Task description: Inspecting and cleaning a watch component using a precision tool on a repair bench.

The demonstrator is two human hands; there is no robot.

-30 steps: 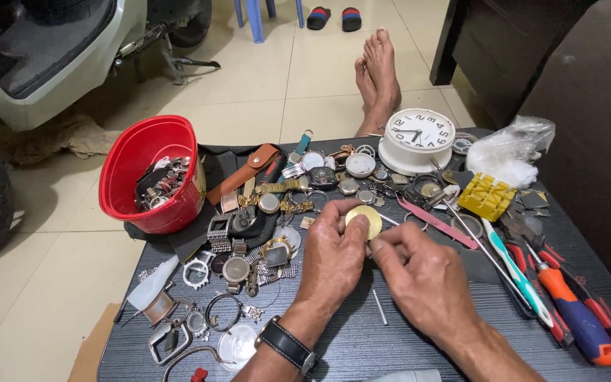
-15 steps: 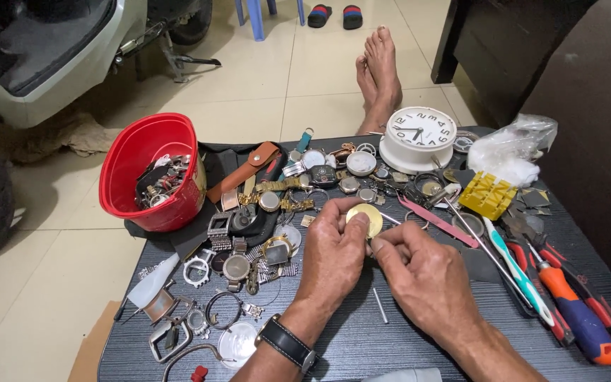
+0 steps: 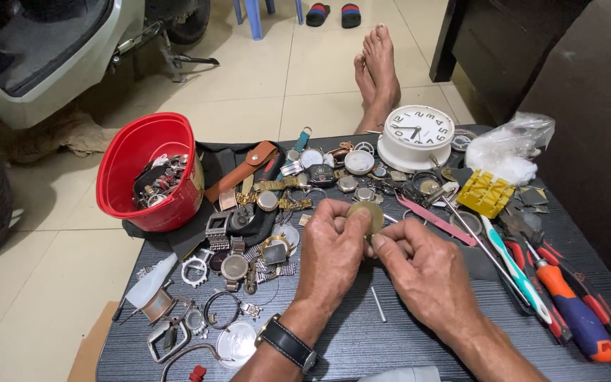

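A: What is the left hand (image 3: 335, 244) doing?

B: It is pinching a round, brass-coloured watch part (image 3: 368, 216) between thumb and fingertips, holding it up over the middle of the dark table (image 3: 362, 339). A black wristwatch (image 3: 288, 343) is sitting on that wrist.

A: And the right hand (image 3: 426, 272)?

B: Its fingers are curling in, the tips meeting the disc's lower edge. Whether they are gripping something small there, I cannot tell.

A: What is lying around them?

B: A thin metal pin (image 3: 378, 304) is lying on the table just below the hands. Toward the far edge a white alarm clock (image 3: 416, 136) is standing, with a yellow plastic piece (image 3: 486, 192) near it. Screwdrivers (image 3: 567, 308) are lying along the right edge. At the far left corner a red bucket (image 3: 151, 170) is holding watch scraps, and loose watch cases and straps (image 3: 249, 240) are spreading across the left half.
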